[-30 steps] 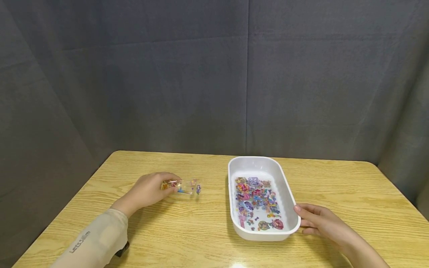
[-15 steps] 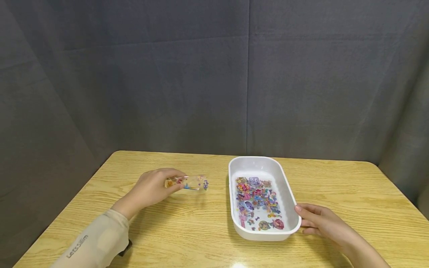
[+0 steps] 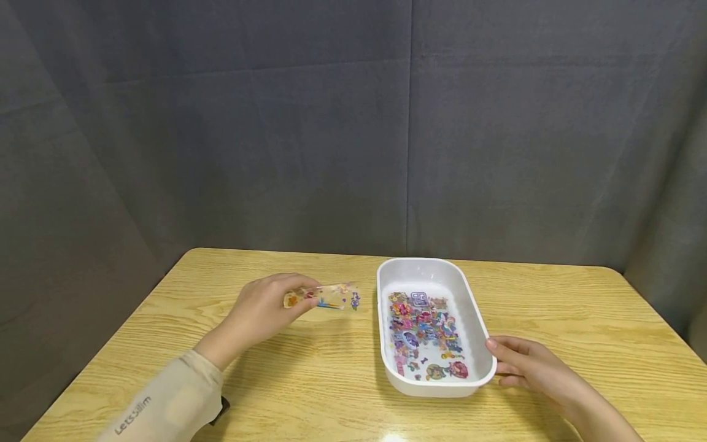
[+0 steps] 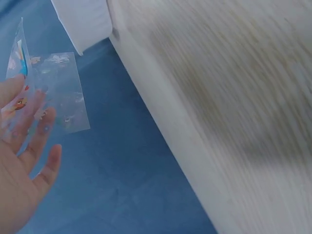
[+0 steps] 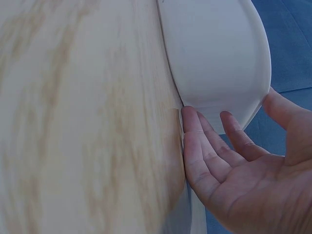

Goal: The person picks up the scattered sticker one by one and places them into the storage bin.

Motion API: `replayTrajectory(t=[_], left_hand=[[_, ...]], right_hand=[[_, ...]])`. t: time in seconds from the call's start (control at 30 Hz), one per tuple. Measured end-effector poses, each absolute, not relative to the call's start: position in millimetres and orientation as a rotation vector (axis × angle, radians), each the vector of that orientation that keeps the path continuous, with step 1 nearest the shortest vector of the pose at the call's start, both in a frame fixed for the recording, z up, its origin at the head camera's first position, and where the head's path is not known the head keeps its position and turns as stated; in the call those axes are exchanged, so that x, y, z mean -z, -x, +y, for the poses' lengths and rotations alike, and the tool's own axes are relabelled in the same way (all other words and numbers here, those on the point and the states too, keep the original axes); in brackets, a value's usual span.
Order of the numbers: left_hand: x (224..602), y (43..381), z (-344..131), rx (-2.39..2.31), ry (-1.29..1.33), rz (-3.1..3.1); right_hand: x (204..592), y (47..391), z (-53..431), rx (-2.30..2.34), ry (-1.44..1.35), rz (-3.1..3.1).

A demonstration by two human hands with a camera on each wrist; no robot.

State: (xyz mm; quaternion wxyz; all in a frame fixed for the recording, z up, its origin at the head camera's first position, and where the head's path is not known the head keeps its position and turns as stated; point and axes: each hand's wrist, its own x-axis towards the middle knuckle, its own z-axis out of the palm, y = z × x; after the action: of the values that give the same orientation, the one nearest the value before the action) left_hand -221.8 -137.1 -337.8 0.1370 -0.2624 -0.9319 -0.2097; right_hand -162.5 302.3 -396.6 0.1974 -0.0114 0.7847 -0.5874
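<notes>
My left hand (image 3: 270,310) pinches a clear plastic sticker sheet (image 3: 337,298) between thumb and fingers, over the table to the left of the tray. Small colourful cartoon figures are printed on it, and in the left wrist view the sheet (image 4: 68,97) looks bent, with one part standing up. On the right is a white tray (image 3: 480,319) with rounded corners. Several similar clear sheets (image 3: 428,331) with bright figures lie on its floor. My right hand (image 3: 527,365) holds the tray's near right corner, thumb at the rim and fingers against the outer wall (image 5: 214,63).
The wood-grain table (image 3: 326,380) extends under both arms. A dark grey curtain (image 3: 309,135) hangs behind its far edge. A small black object (image 3: 221,411) shows at the left sleeve (image 3: 171,399).
My left hand has lifted slightly and moved right with the sticker sheet, closer to the tray. My right hand and the tray have stayed in place.
</notes>
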Motion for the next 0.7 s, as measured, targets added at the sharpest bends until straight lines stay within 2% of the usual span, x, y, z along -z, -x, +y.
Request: replayTrajectory(t=[0.7], left_hand=[[326.9, 215.7, -98.7, 0.618, 0.934, -2.517]], right_hand=[[397.9, 162.9, 301.8, 1.638, 0.032, 2.218]])
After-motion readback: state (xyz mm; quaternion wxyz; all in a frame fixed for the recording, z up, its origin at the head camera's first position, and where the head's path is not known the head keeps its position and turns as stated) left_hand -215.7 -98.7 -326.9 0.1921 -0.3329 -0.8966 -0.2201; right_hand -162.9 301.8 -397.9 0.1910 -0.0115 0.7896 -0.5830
